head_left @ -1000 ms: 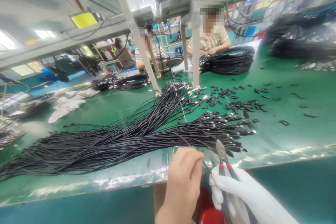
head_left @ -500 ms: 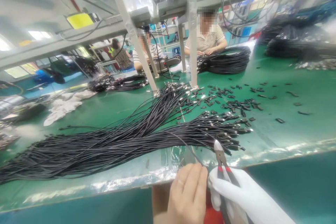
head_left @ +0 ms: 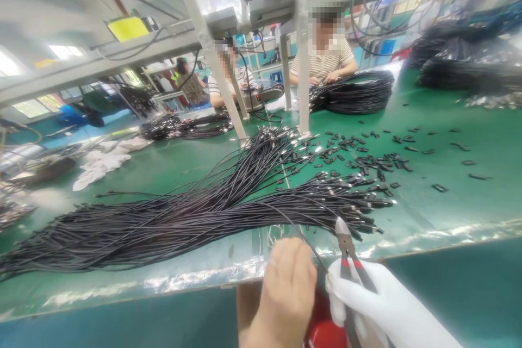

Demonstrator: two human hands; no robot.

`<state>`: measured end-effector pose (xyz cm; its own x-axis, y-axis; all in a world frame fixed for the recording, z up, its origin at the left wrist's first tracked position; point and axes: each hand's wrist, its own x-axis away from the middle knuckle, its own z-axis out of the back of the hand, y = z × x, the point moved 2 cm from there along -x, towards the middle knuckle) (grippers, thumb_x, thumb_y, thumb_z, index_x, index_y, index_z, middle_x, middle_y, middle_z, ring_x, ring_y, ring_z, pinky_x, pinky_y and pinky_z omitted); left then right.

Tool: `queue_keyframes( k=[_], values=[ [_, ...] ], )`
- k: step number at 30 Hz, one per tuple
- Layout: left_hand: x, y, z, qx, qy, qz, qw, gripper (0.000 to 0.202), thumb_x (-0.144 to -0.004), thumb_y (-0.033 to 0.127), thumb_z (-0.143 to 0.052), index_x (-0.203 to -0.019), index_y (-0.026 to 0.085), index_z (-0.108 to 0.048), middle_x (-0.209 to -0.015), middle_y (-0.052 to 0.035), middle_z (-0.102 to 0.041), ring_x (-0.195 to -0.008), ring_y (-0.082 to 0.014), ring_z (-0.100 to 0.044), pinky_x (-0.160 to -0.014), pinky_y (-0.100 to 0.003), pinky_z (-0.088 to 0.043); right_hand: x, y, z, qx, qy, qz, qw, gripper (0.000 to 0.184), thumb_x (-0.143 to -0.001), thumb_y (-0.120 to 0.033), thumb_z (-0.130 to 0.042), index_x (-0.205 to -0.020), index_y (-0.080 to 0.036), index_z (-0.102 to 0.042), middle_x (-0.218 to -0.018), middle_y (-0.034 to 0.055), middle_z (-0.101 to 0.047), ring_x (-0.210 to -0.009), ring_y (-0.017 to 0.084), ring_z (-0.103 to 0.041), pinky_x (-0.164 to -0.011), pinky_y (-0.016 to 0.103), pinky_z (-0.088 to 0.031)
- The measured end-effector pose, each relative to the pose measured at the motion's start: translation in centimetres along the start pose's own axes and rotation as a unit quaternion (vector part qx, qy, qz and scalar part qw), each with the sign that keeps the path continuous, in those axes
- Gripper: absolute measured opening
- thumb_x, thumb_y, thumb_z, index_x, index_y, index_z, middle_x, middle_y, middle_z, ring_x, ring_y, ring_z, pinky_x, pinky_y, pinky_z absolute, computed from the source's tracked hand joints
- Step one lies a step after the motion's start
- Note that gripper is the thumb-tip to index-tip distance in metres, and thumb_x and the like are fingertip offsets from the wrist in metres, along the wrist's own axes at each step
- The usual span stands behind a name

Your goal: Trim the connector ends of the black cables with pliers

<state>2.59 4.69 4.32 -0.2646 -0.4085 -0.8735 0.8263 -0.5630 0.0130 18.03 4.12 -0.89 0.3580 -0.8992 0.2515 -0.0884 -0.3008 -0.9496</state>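
Observation:
My right hand (head_left: 362,293), in a white glove, grips diagonal cutters (head_left: 346,244) with red-marked dark handles, jaws pointing up and away. A single black cable (head_left: 312,247) runs from the pile to this hand's thumb and fingertips, which pinch its end. Just left of it, my bare left hand (head_left: 287,285) is closed with its back towards me; whatever its fingers hold is hidden. Beyond both hands lies a large bundle of black cables (head_left: 183,228), with metal-tipped connectors (head_left: 367,206) at its right end.
Small black pieces (head_left: 379,163) are scattered over the green table (head_left: 457,212). Coiled cables (head_left: 354,92) lie by a co-worker (head_left: 326,60) opposite. Shelf posts (head_left: 302,65) rise from the table. A red object (head_left: 326,334) and a brown box (head_left: 247,304) are below the edge.
My left hand has drawn slightly away from my right hand and curled more tightly, exposing more of the single cable. My right hand still holds the cutters. The view has shifted slightly.

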Motion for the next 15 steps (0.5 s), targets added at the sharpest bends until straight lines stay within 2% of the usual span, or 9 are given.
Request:
queue_keyframes(
  k=[2,4,6,8,10,11,13,15],
  values=[
    [-0.8,-1.2,0.1,0.015,0.026,0.048,0.998,0.015,-0.099,0.003,-0.052,-0.101,0.015,-0.06,-0.082,-0.0082,-0.07,-0.075,-0.0187,-0.069,-0.071,-0.031,-0.061,0.2,-0.3,0.1,-0.015,-0.017,-0.017,1.0,0.047,-0.083,-0.067,-0.068,-0.07,-0.023,-0.061,-0.061,0.0048,-0.066,-0.065,0.017,-0.059,-0.051,0.027,-0.04],
    [-0.9,-2.4,0.0,0.035,0.002,0.076,0.996,0.013,-0.098,0.005,-0.056,-0.097,0.017,-0.06,-0.081,-0.007,-0.068,-0.076,-0.0188,-0.066,-0.07,-0.032,-0.06,0.3,-0.5,0.1,-0.033,-0.028,-0.032,0.999,0.046,-0.082,-0.069,-0.069,-0.075,-0.024,-0.062,-0.063,0.0052,-0.068,-0.067,0.018,-0.06,-0.05,0.027,-0.038],
    [-0.3,-3.2,-0.4,0.056,-0.057,0.091,0.993,0.011,-0.097,0.006,-0.058,-0.099,0.017,-0.062,-0.09,-0.0092,-0.071,-0.084,-0.0216,-0.068,-0.077,-0.037,-0.061,0.3,-0.5,0.3,-0.038,-0.025,-0.035,0.998,0.048,-0.082,-0.071,-0.068,-0.075,-0.024,-0.06,-0.064,0.0054,-0.068,-0.068,0.019,-0.06,-0.049,0.027,-0.037],
    [0.5,-3.4,-0.8,0.076,-0.128,0.082,0.985,0.023,-0.097,0.005,-0.057,-0.116,0.015,-0.063,-0.109,-0.0136,-0.073,-0.1,-0.0254,-0.07,-0.088,-0.042,-0.061,0.3,-0.3,0.6,-0.023,-0.019,-0.031,0.999,0.048,-0.083,-0.071,-0.066,-0.073,-0.024,-0.059,-0.064,0.0059,-0.067,-0.068,0.019,-0.059,-0.051,0.028,-0.039],
    [1.1,-3.0,-1.3,0.089,-0.192,0.034,0.977,0.038,-0.097,0.004,-0.054,-0.134,0.014,-0.059,-0.122,-0.0152,-0.072,-0.108,-0.0276,-0.069,-0.091,-0.045,-0.061,0.1,0.0,1.1,0.015,-0.01,-0.029,0.999,0.047,-0.085,-0.068,-0.064,-0.07,-0.024,-0.06,-0.065,0.0062,-0.067,-0.065,0.019,-0.059,-0.055,0.03,-0.042],
    [1.3,-2.7,-1.6,0.09,-0.215,0.002,0.973,0.039,-0.097,0.004,-0.053,-0.134,0.014,-0.059,-0.12,-0.0145,-0.073,-0.105,-0.028,-0.07,-0.087,-0.045,-0.061,0.1,0.2,1.3,0.036,-0.002,-0.027,0.999,0.047,-0.086,-0.067,-0.064,-0.068,-0.024,-0.06,-0.064,0.0063,-0.066,-0.063,0.019,-0.059,-0.057,0.032,-0.045],
    [1.4,-2.0,-2.2,0.084,-0.228,-0.044,0.969,0.027,-0.099,0.006,-0.05,-0.119,0.014,-0.067,-0.105,-0.0111,-0.075,-0.089,-0.0264,-0.069,-0.075,-0.042,-0.061,0.1,0.3,2.0,0.065,0.015,-0.022,0.998,0.046,-0.087,-0.064,-0.063,-0.063,-0.025,-0.061,-0.062,0.0061,-0.064,-0.06,0.02,-0.058,-0.062,0.036,-0.049],
    [0.9,-1.5,-2.8,0.084,-0.21,-0.05,0.973,0.022,-0.101,0.008,-0.048,-0.1,0.015,-0.069,-0.09,-0.0082,-0.074,-0.077,-0.0235,-0.065,-0.068,-0.038,-0.058,0.3,0.2,2.8,0.07,0.031,-0.015,0.997,0.043,-0.087,-0.061,-0.064,-0.061,-0.027,-0.063,-0.063,0.0063,-0.063,-0.058,0.022,-0.057,-0.064,0.04,-0.051]
  ],
)
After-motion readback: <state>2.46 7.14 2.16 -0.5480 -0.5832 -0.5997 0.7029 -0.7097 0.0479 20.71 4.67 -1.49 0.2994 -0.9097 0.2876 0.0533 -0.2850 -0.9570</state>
